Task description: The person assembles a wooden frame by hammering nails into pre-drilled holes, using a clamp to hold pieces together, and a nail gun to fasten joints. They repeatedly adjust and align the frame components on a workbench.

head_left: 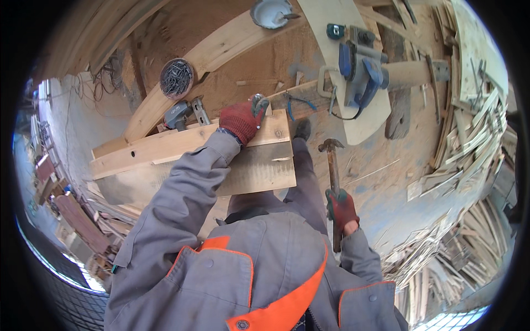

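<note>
My right hand (342, 209), in a red and green glove, is wrapped round the wooden handle of a claw hammer (333, 165), whose head points away from me over the floor. My left hand (243, 120), in a red glove with dark fingertips, rests on top of a pale wooden board assembly (259, 172) near its right end. Its fingers are closed at the board's far edge. Something small and shiny shows at the fingertips, too small to name. The hammer head is apart from the boards.
Beyond the boards lie a bowl of nails (176, 79), a grey power tool (178, 115) and blue-handled pliers (300, 103). A blue electric planer (361, 74) and a tape measure (334, 31) sit on a pale panel (364, 122). Wood scraps (469, 237) are heaped at right.
</note>
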The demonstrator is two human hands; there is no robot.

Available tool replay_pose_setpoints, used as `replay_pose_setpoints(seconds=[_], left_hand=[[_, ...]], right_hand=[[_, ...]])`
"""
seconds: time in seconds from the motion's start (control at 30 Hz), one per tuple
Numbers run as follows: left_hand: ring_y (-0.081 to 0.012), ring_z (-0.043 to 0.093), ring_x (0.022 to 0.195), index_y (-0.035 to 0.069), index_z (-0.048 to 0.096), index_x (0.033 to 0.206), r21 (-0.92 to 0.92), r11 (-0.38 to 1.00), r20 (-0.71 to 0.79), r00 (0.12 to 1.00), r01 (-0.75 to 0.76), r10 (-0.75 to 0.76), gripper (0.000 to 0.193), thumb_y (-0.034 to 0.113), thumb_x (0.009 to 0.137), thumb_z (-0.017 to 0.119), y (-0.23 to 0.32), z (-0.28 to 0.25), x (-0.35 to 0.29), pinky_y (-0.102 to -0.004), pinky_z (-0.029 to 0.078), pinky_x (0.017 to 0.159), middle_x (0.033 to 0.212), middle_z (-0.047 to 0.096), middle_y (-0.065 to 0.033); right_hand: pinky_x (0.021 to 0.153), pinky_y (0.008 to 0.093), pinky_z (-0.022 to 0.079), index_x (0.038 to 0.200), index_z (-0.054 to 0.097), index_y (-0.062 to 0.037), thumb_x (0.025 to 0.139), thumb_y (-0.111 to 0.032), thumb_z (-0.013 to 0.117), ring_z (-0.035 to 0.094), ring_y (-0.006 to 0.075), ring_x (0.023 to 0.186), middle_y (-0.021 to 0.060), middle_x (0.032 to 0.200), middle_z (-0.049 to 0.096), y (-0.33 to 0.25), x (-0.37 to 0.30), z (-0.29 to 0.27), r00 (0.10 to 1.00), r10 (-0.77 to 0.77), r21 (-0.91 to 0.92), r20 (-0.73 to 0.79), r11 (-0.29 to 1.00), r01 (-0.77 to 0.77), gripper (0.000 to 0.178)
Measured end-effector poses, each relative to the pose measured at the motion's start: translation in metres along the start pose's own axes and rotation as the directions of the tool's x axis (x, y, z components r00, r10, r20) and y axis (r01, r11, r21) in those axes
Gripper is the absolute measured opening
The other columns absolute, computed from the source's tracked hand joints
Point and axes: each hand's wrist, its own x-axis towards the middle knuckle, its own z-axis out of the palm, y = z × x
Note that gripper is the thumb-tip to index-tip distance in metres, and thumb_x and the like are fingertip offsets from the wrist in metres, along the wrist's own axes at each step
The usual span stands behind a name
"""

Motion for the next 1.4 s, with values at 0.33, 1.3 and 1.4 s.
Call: replay_pose_setpoints(seconds=[0.33,1.3,1.4], left_hand=[[-0.0393,0.074,0.097,0.018,0.057,0.145,-0.207,0.968,-0.04,0.988,0.14,-0.151,0.051,0.049,0.105,0.049,-0.007,0.0,-0.001,-0.0524,0.058,0.084,0.107,0.077,-0.018],[-0.0427,0.071,0.101,0.022,0.045,0.155,-0.377,0.922,-0.254,0.949,0.083,-0.189,0.06,0.036,0.099,0.063,-0.019,0.008,-0.005,-0.0526,0.059,0.086,0.122,0.072,-0.0186],[-0.0424,0.071,0.1,0.022,0.047,0.154,-0.411,0.908,-0.272,0.939,0.085,-0.211,0.058,0.035,0.099,0.063,-0.018,0.006,-0.006,-0.0524,0.059,0.085,0.12,0.072,-0.018]], right_hand=[[0.073,0.0428,0.057,0.113,0.065,-0.0038,0.091,-0.008,0.073,0.073,0.0408,0.09,0.016,0.097,0.075,-0.098,-0.09,0.042,0.73,-0.657,-0.43,0.191,0.612,0.664,0.024],[0.065,0.0491,0.056,0.113,0.059,-0.0065,0.091,-0.021,0.075,0.071,0.0424,0.078,0.016,0.085,0.072,-0.094,-0.081,0.076,0.611,-0.746,-0.572,0.264,0.389,0.722,0.03],[0.066,0.0482,0.056,0.114,0.061,-0.0062,0.091,-0.018,0.074,0.071,0.0419,0.08,0.0155,0.088,0.073,-0.094,-0.078,0.076,0.607,-0.754,-0.545,0.251,0.408,0.732,0.028]])
